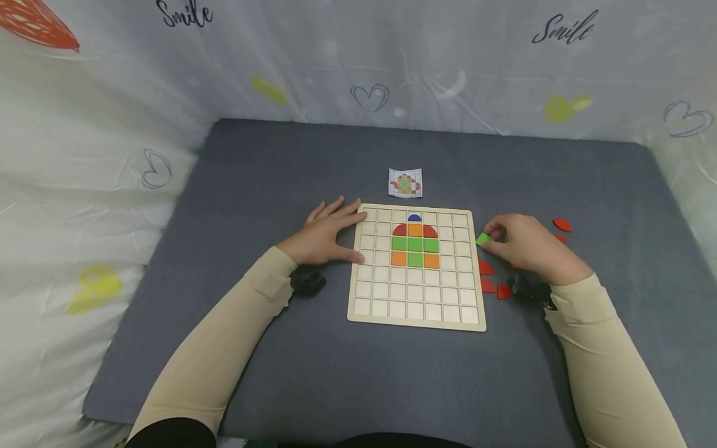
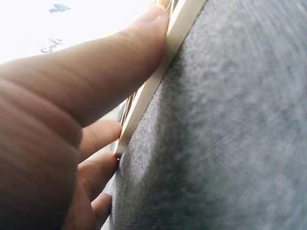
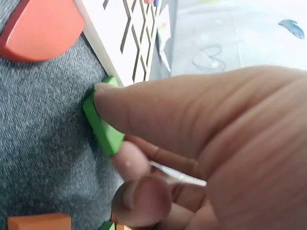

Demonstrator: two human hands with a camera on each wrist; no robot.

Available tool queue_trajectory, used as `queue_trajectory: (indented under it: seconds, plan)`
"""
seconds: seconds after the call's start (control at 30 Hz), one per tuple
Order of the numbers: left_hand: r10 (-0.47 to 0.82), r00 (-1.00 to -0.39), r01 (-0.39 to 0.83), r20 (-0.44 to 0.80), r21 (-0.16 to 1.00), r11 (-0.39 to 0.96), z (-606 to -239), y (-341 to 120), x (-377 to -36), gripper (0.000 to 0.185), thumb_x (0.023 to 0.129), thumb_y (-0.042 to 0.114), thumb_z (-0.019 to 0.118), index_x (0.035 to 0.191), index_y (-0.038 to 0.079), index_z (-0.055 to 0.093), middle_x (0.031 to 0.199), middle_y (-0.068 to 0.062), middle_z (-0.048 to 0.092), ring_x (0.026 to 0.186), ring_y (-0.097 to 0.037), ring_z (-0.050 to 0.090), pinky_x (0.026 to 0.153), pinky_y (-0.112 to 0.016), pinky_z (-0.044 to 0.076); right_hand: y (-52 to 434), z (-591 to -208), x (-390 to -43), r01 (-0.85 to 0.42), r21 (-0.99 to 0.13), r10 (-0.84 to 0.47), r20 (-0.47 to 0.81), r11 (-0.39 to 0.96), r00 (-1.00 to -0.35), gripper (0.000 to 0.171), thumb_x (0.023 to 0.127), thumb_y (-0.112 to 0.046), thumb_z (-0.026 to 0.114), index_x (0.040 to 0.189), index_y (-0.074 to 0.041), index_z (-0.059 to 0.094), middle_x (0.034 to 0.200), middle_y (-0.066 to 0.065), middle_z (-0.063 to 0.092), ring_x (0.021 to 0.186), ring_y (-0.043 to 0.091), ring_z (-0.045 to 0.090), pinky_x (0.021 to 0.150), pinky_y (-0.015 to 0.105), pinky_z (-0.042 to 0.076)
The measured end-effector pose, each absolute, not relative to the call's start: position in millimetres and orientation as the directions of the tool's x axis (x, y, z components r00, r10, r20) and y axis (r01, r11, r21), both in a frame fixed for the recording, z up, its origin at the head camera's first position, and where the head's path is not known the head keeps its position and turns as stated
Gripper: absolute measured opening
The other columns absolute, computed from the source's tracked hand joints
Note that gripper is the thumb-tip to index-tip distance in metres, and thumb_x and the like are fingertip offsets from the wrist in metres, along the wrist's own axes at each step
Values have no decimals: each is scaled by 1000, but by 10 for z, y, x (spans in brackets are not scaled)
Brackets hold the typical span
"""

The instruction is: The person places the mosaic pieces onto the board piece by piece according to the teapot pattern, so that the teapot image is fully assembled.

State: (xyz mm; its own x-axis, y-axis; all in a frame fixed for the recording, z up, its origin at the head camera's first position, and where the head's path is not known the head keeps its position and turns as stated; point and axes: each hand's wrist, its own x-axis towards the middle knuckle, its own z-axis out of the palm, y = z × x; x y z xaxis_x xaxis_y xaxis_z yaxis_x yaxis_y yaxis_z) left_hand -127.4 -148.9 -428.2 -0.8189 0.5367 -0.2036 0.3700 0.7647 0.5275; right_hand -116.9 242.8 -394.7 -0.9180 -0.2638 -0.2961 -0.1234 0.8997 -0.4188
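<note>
A pale wooden grid board [image 1: 392, 310] lies flat on the grey table. Green, orange, red and blue pieces fill several cells in its upper middle, one being a blue half-round piece [image 1: 414, 218]. My left hand [image 1: 327, 233] rests on the board's left edge, fingers spread and thumb on the rim, as the left wrist view also shows. Just off the right edge, my right hand [image 1: 523, 244] pinches a green square block [image 3: 103, 125] between thumb and finger. The block is tilted, close to the board's side.
Loose red pieces [image 1: 504, 291] lie right of the board, partly under my right hand; more red ones [image 1: 562, 224] lie farther right. An orange block [image 3: 39, 222] shows in the right wrist view. A small picture card [image 1: 406, 183] lies beyond the board, before a printed white curtain [image 1: 336, 56].
</note>
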Motion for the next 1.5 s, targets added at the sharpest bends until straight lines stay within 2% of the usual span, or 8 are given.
queue_trajectory:
  seconds: [0.37, 0.57, 0.67, 0.8, 1.03, 1.3, 1.5]
  plan:
    - [534, -822, 366, -199, 534, 762, -4315, -1501, -1265, 99, 75, 66, 72, 156, 29, 27, 164, 10, 7, 151, -17, -8, 119, -43, -13, 2435, -3847, -1133, -201, -418, -300, -188, 886, -935, 19, 83, -20, 79, 93, -11, 65, 84, 4, 63, 70, 19, 53, 57, 33, 45]
    - [527, -825, 359, -203, 531, 767, -4318, -1504, -1245, 99, 75, 66, 72, 156, 30, 27, 164, 10, 7, 151, -17, -8, 119, -43, -13, 2294, -3754, -1043, -263, -428, -346, -129, 865, -929, 17, 83, -21, 80, 90, -14, 67, 82, 1, 64, 58, 16, 51, 53, 32, 43]
    - [532, -823, 365, -201, 530, 765, -4318, -1493, -1246, 100, 75, 68, 71, 156, 30, 27, 164, 10, 7, 151, -17, -8, 119, -43, -13, 2201, -3743, -982, -319, -435, -392, -88, 842, -916, 17, 82, -20, 81, 88, -15, 66, 80, -2, 63, 54, 15, 47, 50, 30, 41]
    - [540, -818, 374, -200, 529, 762, -4321, -1480, -1251, 100, 74, 69, 70, 156, 30, 27, 164, 10, 6, 151, -17, -9, 119, -42, -13, 2092, -3769, -908, -402, -414, -462, -53, 817, -885, 15, 81, -17, 81, 87, -15, 66, 77, -4, 62, 56, 13, 47, 51, 28, 42]
    - [541, -817, 377, -200, 525, 763, -4318, -1493, -1257, 100, 75, 68, 70, 156, 30, 26, 163, 11, 6, 150, -16, -9, 118, -41, -14, 1913, -3825, -826, -472, -409, -534, -45, 781, -844, 12, 82, -16, 80, 89, -14, 71, 78, -5, 62, 63, 12, 49, 57, 27, 44]
    - [551, -812, 383, -194, 534, 753, -4286, -1492, -1266, 99, 76, 68, 70, 156, 28, 26, 164, 8, 7, 151, -18, -8, 119, -43, -13, 1791, -3844, -743, -505, -489, -590, -24, 711, -807, 15, 79, -17, 83, 89, -18, 71, 76, -9, 60, 67, 9, 51, 59, 25, 46]
    - [550, -811, 382, -200, 532, 755, -4274, -1499, -1267, 99, 77, 67, 69, 156, 28, 26, 164, 8, 7, 151, -18, -8, 119, -43, -13, 1746, -3888, -742, -520, -507, -616, -29, 688, -787, 13, 81, -16, 82, 88, -18, 71, 77, -10, 61, 68, 7, 52, 62, 25, 47]
